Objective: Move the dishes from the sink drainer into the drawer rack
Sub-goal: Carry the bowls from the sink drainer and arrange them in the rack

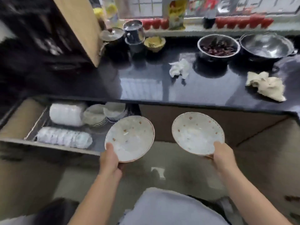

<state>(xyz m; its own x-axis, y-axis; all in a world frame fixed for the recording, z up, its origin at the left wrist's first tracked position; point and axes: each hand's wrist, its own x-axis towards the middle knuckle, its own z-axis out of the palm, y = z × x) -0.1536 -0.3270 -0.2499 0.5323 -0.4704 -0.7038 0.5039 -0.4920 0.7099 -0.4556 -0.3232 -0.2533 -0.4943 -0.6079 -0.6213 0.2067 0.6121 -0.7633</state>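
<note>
In the head view, the person's left hand (109, 157) grips a white speckled plate (129, 138) by its near rim, thumb on top and the other fingers hidden beneath. The right hand (223, 157) holds a second speckled plate (197, 133) the same way, thumb over the near rim; a further rim edge peeps out below it, so there may be more than one plate there, but this cannot be told. Both plates are held in the air, apart from each other, in front of the dark worktop (146, 85).

The left plate overlaps the right end of the open drawer rack (37, 125), hiding that part of it. Inside the rack stand two blurred rows of white dishes (65, 138) and some bowls (100, 113) at the back; their number is hard to make out.

On the worktop sit a steel bowl of dark food (218, 47), a steel wok (267, 44) with one handle cut off by the frame's edge, a crumpled white tissue (178, 68) and a cream cloth (266, 86). The sink drainer is out of sight.
</note>
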